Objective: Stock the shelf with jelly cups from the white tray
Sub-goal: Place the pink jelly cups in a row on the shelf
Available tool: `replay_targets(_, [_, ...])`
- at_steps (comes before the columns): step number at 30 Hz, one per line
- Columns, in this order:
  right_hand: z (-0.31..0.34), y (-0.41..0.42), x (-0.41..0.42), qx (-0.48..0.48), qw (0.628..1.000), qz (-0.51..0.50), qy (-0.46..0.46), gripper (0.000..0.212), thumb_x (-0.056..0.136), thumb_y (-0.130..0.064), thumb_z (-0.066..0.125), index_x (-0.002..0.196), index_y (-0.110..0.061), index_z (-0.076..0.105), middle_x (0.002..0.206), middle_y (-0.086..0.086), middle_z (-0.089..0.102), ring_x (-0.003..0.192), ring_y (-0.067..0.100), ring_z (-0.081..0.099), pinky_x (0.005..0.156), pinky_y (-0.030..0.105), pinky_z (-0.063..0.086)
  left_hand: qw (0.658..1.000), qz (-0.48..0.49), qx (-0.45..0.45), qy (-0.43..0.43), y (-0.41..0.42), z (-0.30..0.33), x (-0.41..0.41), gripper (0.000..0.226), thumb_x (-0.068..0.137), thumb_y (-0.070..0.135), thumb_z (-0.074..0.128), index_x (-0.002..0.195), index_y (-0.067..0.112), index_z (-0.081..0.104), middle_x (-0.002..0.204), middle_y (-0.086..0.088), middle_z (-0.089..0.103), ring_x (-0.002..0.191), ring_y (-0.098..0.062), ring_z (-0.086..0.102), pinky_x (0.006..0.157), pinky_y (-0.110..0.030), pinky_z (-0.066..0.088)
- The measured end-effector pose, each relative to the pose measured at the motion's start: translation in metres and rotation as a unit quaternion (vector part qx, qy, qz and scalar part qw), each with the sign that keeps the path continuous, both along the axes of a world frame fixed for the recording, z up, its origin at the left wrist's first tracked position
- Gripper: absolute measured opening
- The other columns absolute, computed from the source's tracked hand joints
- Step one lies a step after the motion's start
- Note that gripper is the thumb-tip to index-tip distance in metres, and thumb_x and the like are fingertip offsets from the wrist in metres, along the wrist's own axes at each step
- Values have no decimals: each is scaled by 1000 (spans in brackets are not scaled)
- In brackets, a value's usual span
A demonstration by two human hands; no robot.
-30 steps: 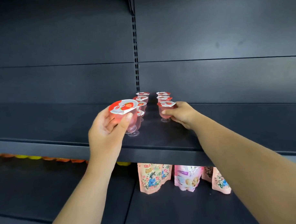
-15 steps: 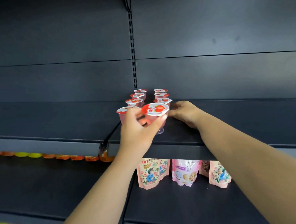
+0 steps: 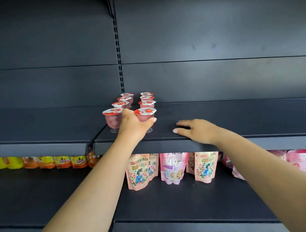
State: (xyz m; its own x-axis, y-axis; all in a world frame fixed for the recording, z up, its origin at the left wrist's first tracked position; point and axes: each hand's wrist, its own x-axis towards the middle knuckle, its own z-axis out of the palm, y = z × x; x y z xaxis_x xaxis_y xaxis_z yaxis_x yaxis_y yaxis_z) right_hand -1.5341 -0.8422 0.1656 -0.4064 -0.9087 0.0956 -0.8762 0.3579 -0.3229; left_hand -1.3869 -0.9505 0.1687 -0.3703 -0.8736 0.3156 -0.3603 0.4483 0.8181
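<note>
Left hand (image 3: 133, 124): fingers curled round front pink clear-plastic jelly cup (image 3: 145, 114), standing on dark metal shelf (image 3: 218, 120).
Right hand (image 3: 196, 130): fingers loose, apart, flat right of that cup.

I see a shelf (image 3: 218, 117) of dark matt sheet metal, smooth, with a faint sheen along its near lip. The back panel (image 3: 198, 36) has the same flat painted finish, lightly smudged. The cups (image 3: 145, 105) look like clear, glossy pink plastic with shiny foil lids printed red and white. On the lower shelf, the pouches (image 3: 169, 167) are glossy printed plastic film, wrinkled. The yellow and orange packs (image 3: 46, 162) at left shine like plastic too.
</note>
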Motion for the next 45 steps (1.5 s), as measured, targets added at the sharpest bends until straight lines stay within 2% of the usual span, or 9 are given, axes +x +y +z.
replay_targets(6, [-6,17,13,-40,997,-10,68,47,97,-47,35,134,-22,48,140,-3,48,127,20,44,101,31,36,998,5,-18,-57,13,-2,6,69,80,35,69,126,4,28,123,-9,51,95,-18,46,72,-28,34])
replay_targets(10, [-24,52,20,-228,969,2,90,36,92,-30,55,123,-13,60,130,1,58,122,18,51,98,23,35,997,15,-59,-47,41,-14,20,62,85,39,62,130,6,35,131,-7,48,116,-21,47,81,-23,31])
replay_targets(14, [-61,97,19,-340,931,46,127,33,81,-31,58,99,-7,72,100,9,72,94,27,68,80,35,52,980,48,-191,-23,102,-50,32,41,88,27,60,122,6,50,125,-7,53,119,-21,46,88,-17,29])
replay_targets(18, [-115,149,2,-294,947,75,106,28,78,-26,66,95,-5,72,92,12,72,86,31,68,71,36,54,970,10,-219,-100,168,-100,26,26,86,19,61,105,1,61,111,-11,62,106,-24,52,82,-18,29])
replay_targets(22, [-182,212,-15,-135,990,33,-2,31,89,-28,61,112,-8,66,112,9,67,108,29,56,88,36,46,971,-43,-143,-186,225,-169,16,26,88,25,60,102,4,64,104,-8,65,102,-23,56,83,-22,35])
replay_targets(26, [-251,259,-24,-1,998,-16,-68,32,89,-37,57,108,-13,66,109,5,67,105,25,58,86,35,48,959,-75,-29,-271,268,-245,12,29,89,28,58,107,5,62,107,-6,64,105,-21,55,84,-24,36])
replay_targets(35, [-413,309,-16,236,952,-83,-177,33,93,-41,49,108,-17,65,108,6,68,96,25,62,80,30,47,893,-65,250,-369,311,-421,32,35,91,30,56,115,5,59,120,-7,63,111,-23,57,87,-26,41])
replay_targets(40, [-520,295,-5,258,925,-128,-248,35,91,-42,52,111,-15,62,109,5,66,96,24,59,72,25,41,854,-66,332,-395,313,-523,37,40,94,35,48,118,4,59,122,-10,62,114,-26,56,86,-27,40])
replay_targets(45, [-610,255,-3,243,904,-162,-312,35,89,-37,57,114,-11,60,104,4,63,86,20,59,69,28,49,834,-42,389,-388,316,-610,32,43,95,38,44,115,2,60,120,-14,62,112,-27,56,85,-28,41])
